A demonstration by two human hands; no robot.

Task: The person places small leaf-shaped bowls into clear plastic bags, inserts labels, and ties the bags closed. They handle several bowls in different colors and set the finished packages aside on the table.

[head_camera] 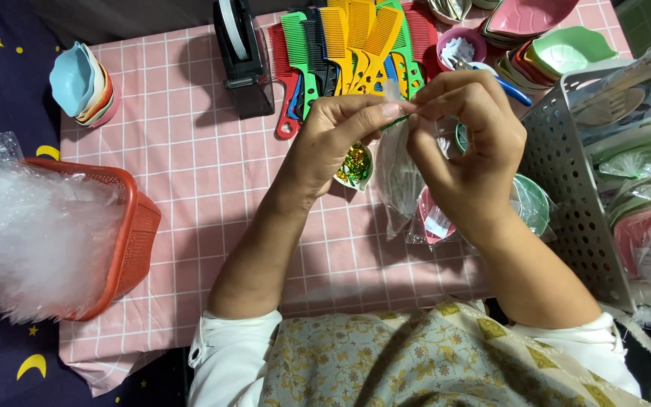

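A clear plastic bag (399, 175) is held up over the middle of the pink checked tablecloth (190, 173), toward its far edge. Its gathered neck is pinched between the thumb and fingers of the left hand (340, 139), which is closed narrowly around it. A thin green tie (395, 120) is gripped at the bag's neck by the fingertips of the right hand (465, 147), also closed tight, so that the two hands meet there. Something pink is seen inside the bag's lower part, resting on the cloth under the right hand; what it is cannot be told.

Just under the left hand, a small leaf-shaped dish (356, 166) filled with green and gold ties is set on the cloth. A row of combs (344, 49) in red, green, black, yellow and blue is laid along the far edge, with a black tape dispenser (241, 53) beside them. A stack of small pastel bowls (83, 84) lies on its side at the far left corner. An orange basket (126, 226), stuffed with clear plastic bags (28, 241), is placed on its side at the left edge. A grey perforated basket (566, 181) holding wrapped items stands at the right edge, and stacked leaf-shaped dishes (559, 49) are piled at the far right corner.
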